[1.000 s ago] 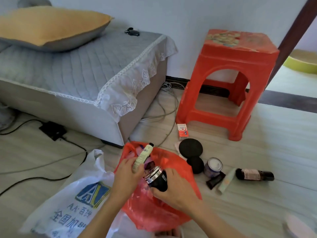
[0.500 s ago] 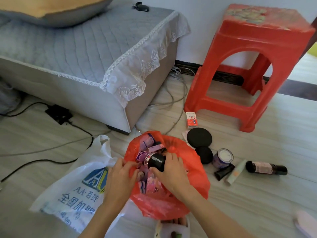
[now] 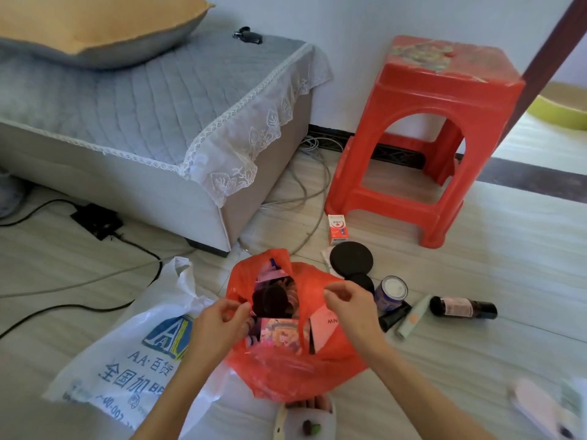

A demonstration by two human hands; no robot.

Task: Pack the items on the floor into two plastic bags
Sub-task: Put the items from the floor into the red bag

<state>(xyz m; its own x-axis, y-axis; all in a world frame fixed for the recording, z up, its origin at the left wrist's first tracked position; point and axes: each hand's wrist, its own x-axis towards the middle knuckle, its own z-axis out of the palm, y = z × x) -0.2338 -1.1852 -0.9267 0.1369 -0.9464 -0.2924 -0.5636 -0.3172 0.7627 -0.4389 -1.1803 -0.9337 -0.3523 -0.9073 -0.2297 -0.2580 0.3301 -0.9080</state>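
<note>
A: Starting left of the red bag (image 3: 286,369), we have the white bag (image 3: 127,344) lying flat and slack on the floor, touching the red one. Why there?

B: We judge it is the 2nd bag, kept just beside the red bag so it is in reach once this one is full.

A: Our left hand (image 3: 219,325) pinches the red bag's near-left rim, fingers curled on the plastic. Our right hand (image 3: 352,308) pinches the right rim the same way.

B: We hold the 2 edges apart so the mouth stays wide; thin plastic would fall shut otherwise. Inside we see a dark round thing and some pink packets, so the bag is already well loaded.

A: And right of the red bag?

B: The unpacked things lie clustered there: a small box (image 3: 337,229) behind, a large black disc (image 3: 351,258) touching the bag's far-right side, a smaller disc (image 3: 360,281) under it, a tin (image 3: 391,292), a black tube (image 3: 394,317), a pale tube (image 3: 412,317), then a dark bottle (image 3: 462,308) on its side, farthest out.

A: So we are about midway, we think.

B: Yes. They sit on our right hand's side, so it could let go of the rim and take 1 while the left keeps the mouth open. The bottle may roll if nudged.
</note>
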